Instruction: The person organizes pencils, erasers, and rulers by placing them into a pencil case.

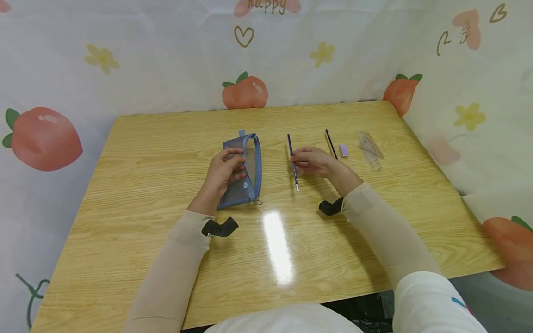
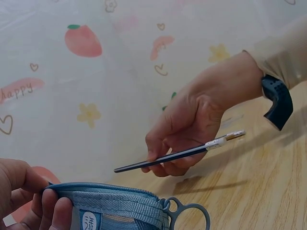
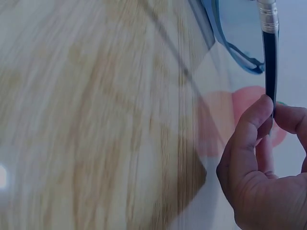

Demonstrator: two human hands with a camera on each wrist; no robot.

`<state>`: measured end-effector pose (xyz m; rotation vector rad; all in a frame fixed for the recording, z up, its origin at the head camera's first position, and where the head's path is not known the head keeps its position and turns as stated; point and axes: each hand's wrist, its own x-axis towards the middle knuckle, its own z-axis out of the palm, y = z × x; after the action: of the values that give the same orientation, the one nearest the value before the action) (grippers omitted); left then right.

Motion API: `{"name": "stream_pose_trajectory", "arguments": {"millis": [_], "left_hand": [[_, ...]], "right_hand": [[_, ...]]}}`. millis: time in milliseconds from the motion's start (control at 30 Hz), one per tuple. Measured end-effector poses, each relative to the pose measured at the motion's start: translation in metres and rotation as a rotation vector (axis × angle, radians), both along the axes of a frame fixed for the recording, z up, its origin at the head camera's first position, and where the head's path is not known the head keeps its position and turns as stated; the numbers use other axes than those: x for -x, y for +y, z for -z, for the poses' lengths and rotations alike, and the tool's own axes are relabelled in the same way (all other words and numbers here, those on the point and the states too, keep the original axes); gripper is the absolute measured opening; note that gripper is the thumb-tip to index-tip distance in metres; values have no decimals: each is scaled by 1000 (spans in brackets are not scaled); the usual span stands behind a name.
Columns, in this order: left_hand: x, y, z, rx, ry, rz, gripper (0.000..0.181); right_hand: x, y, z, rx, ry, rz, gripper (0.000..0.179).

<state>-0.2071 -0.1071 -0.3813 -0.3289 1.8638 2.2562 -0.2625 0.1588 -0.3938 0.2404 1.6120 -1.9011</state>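
Observation:
My left hand (image 1: 226,169) pinches the edge of a blue pencil case (image 1: 237,187) with mesh sides. The case's zipped mouth gapes toward the right, and a ring-shaped zipper pull (image 2: 192,211) hangs at its near end. Between thumb and fingers, my right hand (image 1: 312,163) holds a dark pencil (image 1: 294,173) above the table, to the right of the case. The pencil's white-and-silver eraser end (image 3: 268,17) points toward my body. In the left wrist view the right hand (image 2: 187,129) and pencil are beyond the case.
Right of my right hand lie a yellow pencil (image 1: 330,144) and a dark pencil (image 1: 330,138) side by side. A purple eraser (image 1: 343,151) and clear plastic rulers (image 1: 370,150) lie farther right on the wooden table (image 1: 166,134). A patterned curtain (image 1: 175,69) hangs behind.

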Motion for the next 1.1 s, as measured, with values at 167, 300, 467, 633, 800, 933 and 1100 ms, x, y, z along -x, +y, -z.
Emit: {"name": "stream_pose_trajectory", "arguments": {"millis": [167,300,467,633,800,933,1100], "left_hand": [[0,0,1,0,0,6,24],[0,0,1,-8,2,12,24],[1,0,1,-26,6,15,25],[0,0,0,-20,5,15,25],[0,0,0,-17,11,14,25],[0,0,-1,-18,7,11,25],[0,0,0,-19,8,14,25]], "right_hand": [[-1,-7,0,4,4,-18,20],[-1,-12,2,5,2,-45,16],[-2,-17,3,11,4,-76,15],[-2,-24,2,11,7,-110,14],[-2,-33,1,14,9,-139,15],[-3,-38,0,13,12,-153,13],[-6,-43,0,-4,31,-183,13]]}}
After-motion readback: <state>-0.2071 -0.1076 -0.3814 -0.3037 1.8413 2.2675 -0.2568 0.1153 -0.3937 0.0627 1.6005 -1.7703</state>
